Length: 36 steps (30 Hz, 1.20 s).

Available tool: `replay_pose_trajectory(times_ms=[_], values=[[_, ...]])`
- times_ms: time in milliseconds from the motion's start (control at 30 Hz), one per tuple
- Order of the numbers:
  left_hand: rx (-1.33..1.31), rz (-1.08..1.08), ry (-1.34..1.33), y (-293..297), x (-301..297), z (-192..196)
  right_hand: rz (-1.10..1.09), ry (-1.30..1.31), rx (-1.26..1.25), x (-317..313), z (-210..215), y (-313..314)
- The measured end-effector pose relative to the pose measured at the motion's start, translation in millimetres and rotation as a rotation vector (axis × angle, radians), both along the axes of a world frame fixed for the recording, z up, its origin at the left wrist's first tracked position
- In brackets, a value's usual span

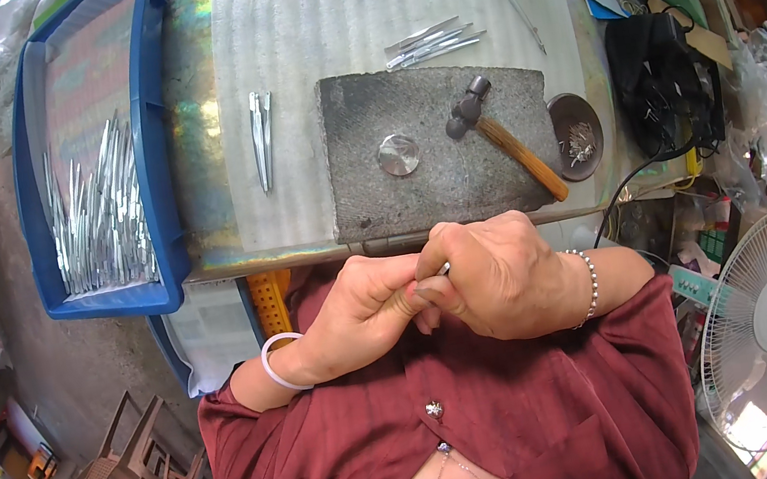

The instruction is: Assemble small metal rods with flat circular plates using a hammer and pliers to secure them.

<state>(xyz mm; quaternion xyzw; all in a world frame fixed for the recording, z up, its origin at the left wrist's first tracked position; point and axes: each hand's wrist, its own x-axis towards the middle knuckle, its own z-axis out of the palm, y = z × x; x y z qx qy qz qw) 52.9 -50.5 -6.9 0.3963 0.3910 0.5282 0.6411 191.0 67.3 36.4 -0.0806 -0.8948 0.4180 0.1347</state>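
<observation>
While both hands meet at chest height, a hammer lies on the stone block w/ a round metal disc on the desk. Blue tray of metal strips sits far left. Left hand & right hand each grip narrow, pinching a small metal piece btwn fingertips.

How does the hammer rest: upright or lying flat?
Lying flat: the hammer rests on the stone slab, handle angled right.
</observation>
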Motion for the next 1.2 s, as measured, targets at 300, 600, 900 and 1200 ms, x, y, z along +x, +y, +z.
replay_pose_trajectory(times_ms=[300,600,900,1200], values=[[0.012,0.002,0.012,-1,-1,1,0.073,-0.053,0.048,-3,-1,0],[-0.322,-0.010,-0.682,10,-15,-17,-0.061,-0.255,-0.938,-26,-18,43],[-0.391,-0.088,-0.655,17,-23,-7,-0.251,-0.258,-0.994,-19,-27,43],[-0.411,-0.102,-0.923,22,-26,-16,-0.345,-0.090,-1.425,-25,-39,38]])
